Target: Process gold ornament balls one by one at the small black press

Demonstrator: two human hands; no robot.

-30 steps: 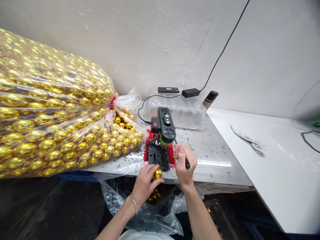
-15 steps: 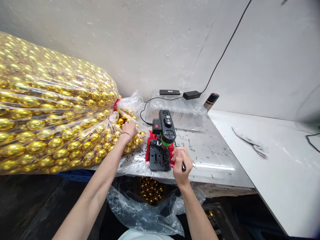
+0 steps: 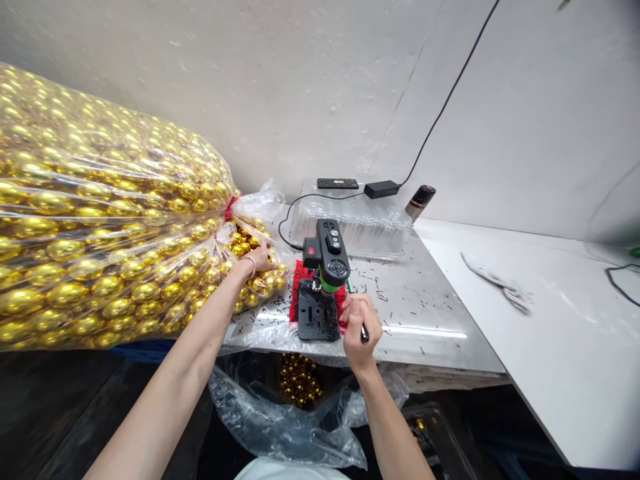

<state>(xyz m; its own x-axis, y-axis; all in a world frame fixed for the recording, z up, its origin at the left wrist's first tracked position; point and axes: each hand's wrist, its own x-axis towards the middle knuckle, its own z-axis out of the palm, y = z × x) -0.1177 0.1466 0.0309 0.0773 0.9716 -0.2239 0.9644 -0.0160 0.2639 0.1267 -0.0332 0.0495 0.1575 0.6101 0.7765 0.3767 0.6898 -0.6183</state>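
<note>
At the mouth of a clear plastic bag [image 3: 145,267], my left hand [image 3: 260,259] reaches in among shiny gold balls [image 3: 243,241]. Its visible fingers look spread, while the fingertips are lost among the balls. My right hand [image 3: 362,325] is wrapped around the black-tipped lever handle [image 3: 365,335] of a small bench drill press [image 3: 334,253]. The press has a black motor head, a green ring and a black slotted base plate [image 3: 313,317]. Under the base lies a red cloth [image 3: 296,293] strewn with black shavings.
Behind the press are a clear plastic tray [image 3: 380,233], a black power adapter [image 3: 381,189] and a spray can [image 3: 420,202]. A glove [image 3: 495,280] lies on the white table [image 3: 560,347]. Below the metal table's edge hangs an open plastic bag [image 3: 250,420] with gold balls.
My left hand has shifted slightly and turned, reaching deeper into the bag's mouth. My right hand keeps its grip on the lever handle. The whole view has moved slightly.
</note>
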